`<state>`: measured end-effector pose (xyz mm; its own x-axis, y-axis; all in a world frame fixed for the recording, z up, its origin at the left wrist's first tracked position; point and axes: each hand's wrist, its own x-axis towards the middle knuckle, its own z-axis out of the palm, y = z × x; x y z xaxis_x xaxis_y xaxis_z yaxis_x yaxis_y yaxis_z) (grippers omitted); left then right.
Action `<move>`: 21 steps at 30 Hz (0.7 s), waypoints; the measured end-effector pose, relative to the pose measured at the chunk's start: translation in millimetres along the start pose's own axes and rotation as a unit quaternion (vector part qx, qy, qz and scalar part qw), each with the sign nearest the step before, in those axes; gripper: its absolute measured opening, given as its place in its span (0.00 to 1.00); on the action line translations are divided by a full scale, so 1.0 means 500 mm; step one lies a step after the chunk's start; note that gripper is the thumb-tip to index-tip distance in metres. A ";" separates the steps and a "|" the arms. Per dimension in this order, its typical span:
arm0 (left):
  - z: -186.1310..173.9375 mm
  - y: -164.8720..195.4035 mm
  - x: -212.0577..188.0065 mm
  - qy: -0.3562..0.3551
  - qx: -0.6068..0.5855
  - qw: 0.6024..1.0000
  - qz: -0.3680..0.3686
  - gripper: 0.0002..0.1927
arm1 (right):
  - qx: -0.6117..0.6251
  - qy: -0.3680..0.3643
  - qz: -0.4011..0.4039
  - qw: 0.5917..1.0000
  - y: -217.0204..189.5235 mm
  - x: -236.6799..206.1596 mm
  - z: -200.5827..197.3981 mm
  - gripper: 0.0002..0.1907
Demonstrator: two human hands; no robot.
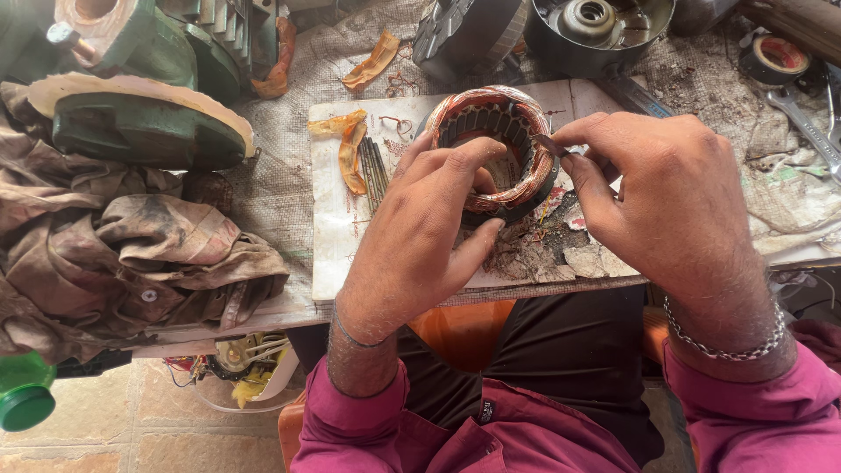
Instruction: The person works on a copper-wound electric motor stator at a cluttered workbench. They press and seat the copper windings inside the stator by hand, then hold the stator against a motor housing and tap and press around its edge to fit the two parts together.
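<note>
A dark metal bowl (pixel 604 31) sits well beyond the fingers at the far edge of the worktop (pixel 280 193), with a round metal part standing inside it. Under the worktop, below the left wrist, a pale tub (pixel 250 377) holds a tangle of wires and small parts.

The left hand (pixel 420 228) curls around a copper-wound motor ring (pixel 495 153), the fingers (pixel 455 162) reaching over its rim into the hollow and the thumb pressed against its near outer edge, so the hand is clamped on the ring. The ring stands tilted on a white board (pixel 337 236). The right hand (pixel 666 201) comes in from the other side, its fingertips pinched together on a thin metal tool (pixel 550 144) whose tip touches the ring's winding.

Left of the fingers lie orange paper strips (pixel 350 149) and a few thin rods (pixel 375 171). Dirty rags (pixel 131 254) are heaped far to the left, near green machine parts (pixel 144 131). A tape roll (pixel 775 57) and a spanner (pixel 810 127) lie beyond the right hand. Woven sacking covers the worktop; the floor below is stone tile
</note>
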<state>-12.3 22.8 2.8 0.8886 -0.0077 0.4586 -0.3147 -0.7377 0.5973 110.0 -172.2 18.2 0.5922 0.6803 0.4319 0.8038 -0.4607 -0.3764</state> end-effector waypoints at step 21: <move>-0.002 -0.002 -0.001 -0.004 0.010 1.000 0.015 0.33 | -0.012 0.011 -0.013 1.000 -0.020 0.014 -0.009 0.09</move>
<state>-12.6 24.2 2.5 0.8814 -0.0359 0.4711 -0.3354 -0.7498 0.5703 106.3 -165.3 29.0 0.5725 0.6797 0.4586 0.8195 -0.4571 -0.3455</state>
